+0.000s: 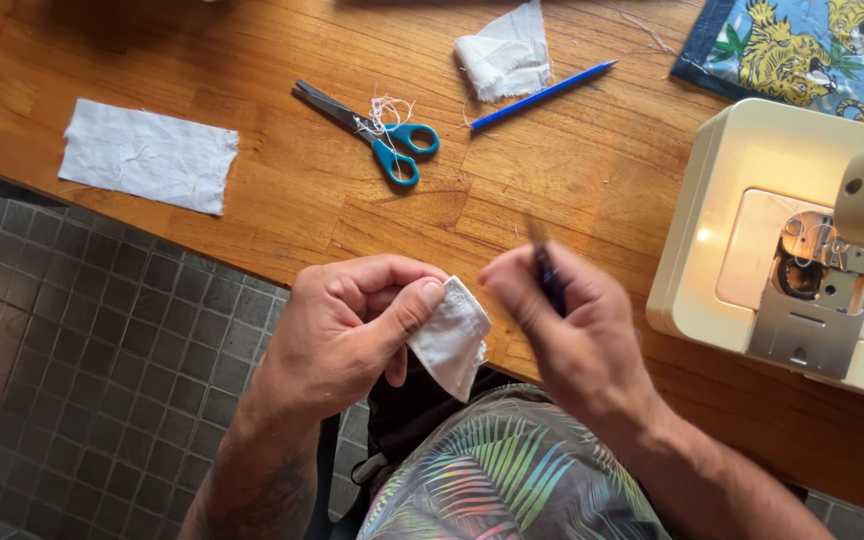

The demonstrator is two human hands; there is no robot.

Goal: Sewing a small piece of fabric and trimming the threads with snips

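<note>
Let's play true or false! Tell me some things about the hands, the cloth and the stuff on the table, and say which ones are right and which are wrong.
1. The left hand pinches a small white cloth piece. True.
2. The right hand holds the scissors. False: the scissors lie on the wooden table; the right hand holds a thin dark tool, too blurred to name.
3. The scissors have blue handles. True.
4. The blue pencil lies on the floor. False: it lies on the table, beside a folded white cloth.
5. The sewing machine has its lamp lit. True.
</note>
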